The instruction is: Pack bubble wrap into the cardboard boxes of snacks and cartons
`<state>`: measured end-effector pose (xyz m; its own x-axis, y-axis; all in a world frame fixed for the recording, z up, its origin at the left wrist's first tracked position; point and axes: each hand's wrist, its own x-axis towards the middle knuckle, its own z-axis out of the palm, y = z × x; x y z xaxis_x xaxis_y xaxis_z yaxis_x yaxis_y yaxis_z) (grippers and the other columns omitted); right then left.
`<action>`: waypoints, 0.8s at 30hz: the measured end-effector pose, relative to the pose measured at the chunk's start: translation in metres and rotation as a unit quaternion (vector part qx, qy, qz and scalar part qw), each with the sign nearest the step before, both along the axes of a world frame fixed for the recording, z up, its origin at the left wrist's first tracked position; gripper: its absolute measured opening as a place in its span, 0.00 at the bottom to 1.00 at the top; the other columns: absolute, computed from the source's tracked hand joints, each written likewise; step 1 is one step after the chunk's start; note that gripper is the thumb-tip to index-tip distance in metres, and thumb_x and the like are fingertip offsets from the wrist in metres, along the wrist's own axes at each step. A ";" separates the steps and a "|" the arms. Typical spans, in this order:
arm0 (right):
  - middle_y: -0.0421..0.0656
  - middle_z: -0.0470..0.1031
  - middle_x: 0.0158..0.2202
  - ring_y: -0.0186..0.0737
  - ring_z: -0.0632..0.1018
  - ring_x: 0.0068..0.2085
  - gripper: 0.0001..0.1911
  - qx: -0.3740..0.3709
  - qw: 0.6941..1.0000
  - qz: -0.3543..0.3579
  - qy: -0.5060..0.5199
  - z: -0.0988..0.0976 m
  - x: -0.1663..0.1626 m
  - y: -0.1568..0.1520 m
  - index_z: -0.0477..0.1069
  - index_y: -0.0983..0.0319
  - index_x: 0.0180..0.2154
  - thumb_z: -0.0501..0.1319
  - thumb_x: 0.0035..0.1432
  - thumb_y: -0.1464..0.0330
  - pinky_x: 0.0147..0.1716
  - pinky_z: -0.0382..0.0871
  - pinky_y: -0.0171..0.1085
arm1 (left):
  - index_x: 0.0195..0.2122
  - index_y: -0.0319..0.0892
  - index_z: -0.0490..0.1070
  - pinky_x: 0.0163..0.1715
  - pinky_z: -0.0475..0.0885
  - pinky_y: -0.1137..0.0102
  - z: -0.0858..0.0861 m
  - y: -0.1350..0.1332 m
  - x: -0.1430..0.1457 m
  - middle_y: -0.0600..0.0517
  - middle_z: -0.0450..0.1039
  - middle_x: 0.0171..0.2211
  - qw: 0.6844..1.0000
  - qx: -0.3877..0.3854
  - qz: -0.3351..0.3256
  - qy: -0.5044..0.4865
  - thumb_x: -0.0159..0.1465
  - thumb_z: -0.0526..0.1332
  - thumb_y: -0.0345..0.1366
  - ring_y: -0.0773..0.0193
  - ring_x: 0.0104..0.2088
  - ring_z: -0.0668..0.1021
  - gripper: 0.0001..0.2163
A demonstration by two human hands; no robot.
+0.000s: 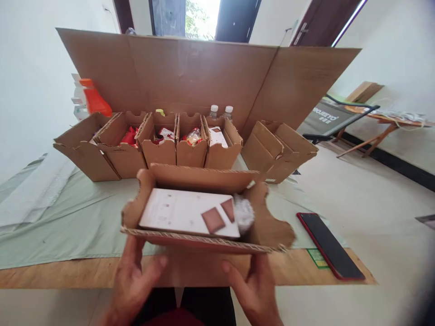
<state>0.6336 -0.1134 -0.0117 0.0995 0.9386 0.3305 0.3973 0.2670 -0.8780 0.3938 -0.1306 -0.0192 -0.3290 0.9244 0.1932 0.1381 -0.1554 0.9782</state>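
Observation:
A brown cardboard bin (204, 246) with wavy cut ends is held near the table's front edge, tilted so its inside faces me. In it lie a white box with brown squares printed on it (183, 210) and a crumpled silvery wrapped item (243, 213). My left hand (134, 271) grips the bin's lower left part, thumb on the near wall. My right hand (253, 283) grips its lower right part in the same way. The fingers under the bin are partly hidden.
Several cardboard bins (161, 151) with packaged goods stand in a row behind, before a tall cardboard panel (204, 77). Two more bins (278, 151) stand right. An orange bottle (95, 99) rises at the left. A phone (329, 244) lies on the table's right end, beside bare floor.

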 end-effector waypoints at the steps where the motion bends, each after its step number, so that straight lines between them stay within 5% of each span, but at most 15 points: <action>1: 0.53 0.70 0.63 0.62 0.68 0.67 0.41 0.003 1.000 0.021 -0.002 -0.001 -0.009 0.000 0.56 0.56 0.70 0.66 0.61 0.56 0.65 0.63 0.61 | 0.66 0.50 0.61 0.65 0.66 0.54 -0.001 0.006 -0.010 0.44 0.68 0.64 1.000 0.011 0.002 -0.011 0.63 0.69 0.44 0.45 0.66 0.70 0.32; 5: 0.52 0.67 0.66 0.60 0.67 0.68 0.41 0.002 0.996 0.080 -0.028 -0.011 -0.027 0.011 0.54 0.53 0.71 0.66 0.61 0.59 0.65 0.64 0.59 | 0.62 0.46 0.65 0.58 0.73 0.59 0.002 0.047 -0.044 0.44 0.72 0.60 0.999 0.034 -0.002 -0.031 0.62 0.69 0.47 0.47 0.61 0.74 0.29; 8: 0.52 0.69 0.65 0.63 0.71 0.64 0.40 -0.006 0.990 0.092 -0.106 -0.027 -0.006 0.012 0.57 0.52 0.69 0.68 0.59 0.59 0.61 0.70 0.61 | 0.60 0.44 0.67 0.57 0.73 0.58 -0.003 0.061 -0.054 0.43 0.73 0.59 0.999 0.012 -0.010 -0.030 0.62 0.68 0.49 0.46 0.61 0.74 0.28; 12: 0.53 0.59 0.71 0.64 0.65 0.69 0.50 -0.028 0.983 0.139 -0.114 -0.039 0.032 0.027 0.49 0.53 0.73 0.70 0.57 0.55 0.63 0.66 0.62 | 0.66 0.48 0.62 0.62 0.70 0.56 -0.020 0.044 -0.058 0.44 0.67 0.65 0.999 -0.039 -0.013 -0.032 0.64 0.66 0.49 0.45 0.65 0.70 0.31; 16: 0.51 0.45 0.76 0.63 0.53 0.74 0.66 -0.039 0.975 0.214 -0.036 -0.036 0.034 0.071 0.40 0.52 0.75 0.74 0.46 0.45 0.68 0.55 0.62 | 0.69 0.57 0.58 0.67 0.65 0.50 -0.035 0.023 -0.065 0.48 0.61 0.70 0.996 -0.076 0.048 -0.014 0.63 0.67 0.50 0.43 0.68 0.66 0.34; 20: 0.51 0.47 0.76 0.63 0.56 0.73 0.74 -0.023 0.961 0.274 -0.006 -0.032 0.015 0.097 0.35 0.50 0.75 0.76 0.38 0.42 0.69 0.52 0.63 | 0.68 0.59 0.59 0.64 0.69 0.47 -0.045 0.017 -0.063 0.50 0.60 0.71 0.993 -0.103 0.054 -0.014 0.62 0.69 0.51 0.40 0.70 0.63 0.35; 24: 0.48 0.49 0.75 0.63 0.59 0.72 0.69 0.034 0.975 0.217 -0.044 -0.031 0.019 0.072 0.37 0.49 0.75 0.76 0.44 0.48 0.68 0.58 0.59 | 0.69 0.61 0.57 0.59 0.75 0.53 -0.051 0.015 -0.045 0.52 0.61 0.70 0.994 -0.102 0.038 -0.024 0.62 0.69 0.49 0.42 0.70 0.63 0.36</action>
